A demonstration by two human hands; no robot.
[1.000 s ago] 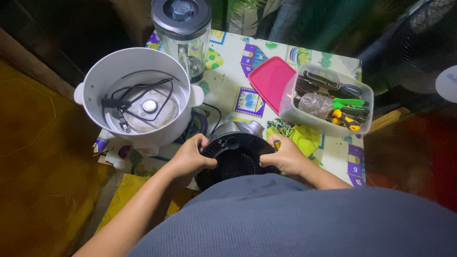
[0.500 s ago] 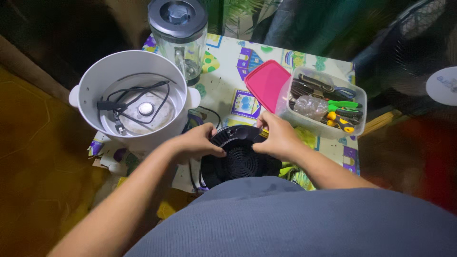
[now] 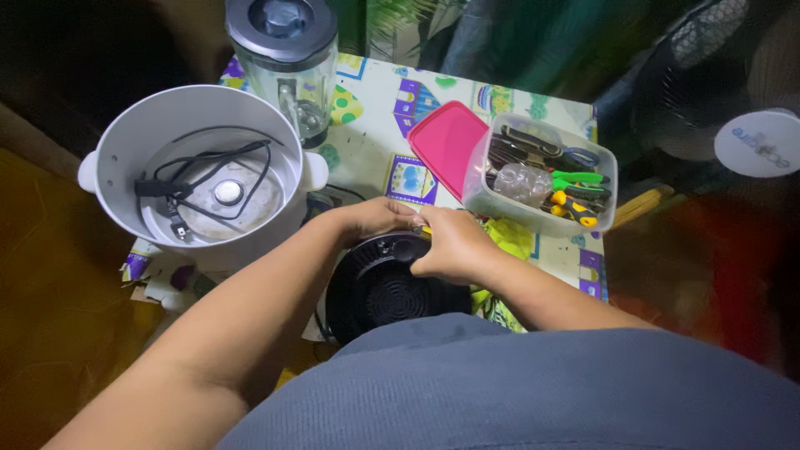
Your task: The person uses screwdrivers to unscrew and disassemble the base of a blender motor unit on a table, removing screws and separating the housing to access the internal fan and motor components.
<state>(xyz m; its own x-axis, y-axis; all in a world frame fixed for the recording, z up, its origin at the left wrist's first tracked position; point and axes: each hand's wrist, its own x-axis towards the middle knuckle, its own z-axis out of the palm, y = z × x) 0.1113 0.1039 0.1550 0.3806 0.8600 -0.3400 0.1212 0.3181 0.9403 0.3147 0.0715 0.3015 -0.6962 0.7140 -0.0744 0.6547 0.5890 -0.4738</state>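
while both hands meet, left grip (image 3: pixel 379 218) and right grip (image 3: pixel 450 243) curled on black round appliance base (image 3: pixel 383 287), white pot (image 3: pixel 196 171) beside left grip, tool box (image 3: pixel 542 179) beyond right

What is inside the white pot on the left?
Inside the white pot lies a coiled black power cord with its plug, on the bare metal base with a round centre disc. The base under the cord is covered.

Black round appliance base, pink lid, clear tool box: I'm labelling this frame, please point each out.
Black round appliance base (image 3: pixel 387 292), head view, ribbed underside.
Pink lid (image 3: pixel 448 142), head view, flat top.
Clear tool box (image 3: pixel 493 198), head view, near wall.
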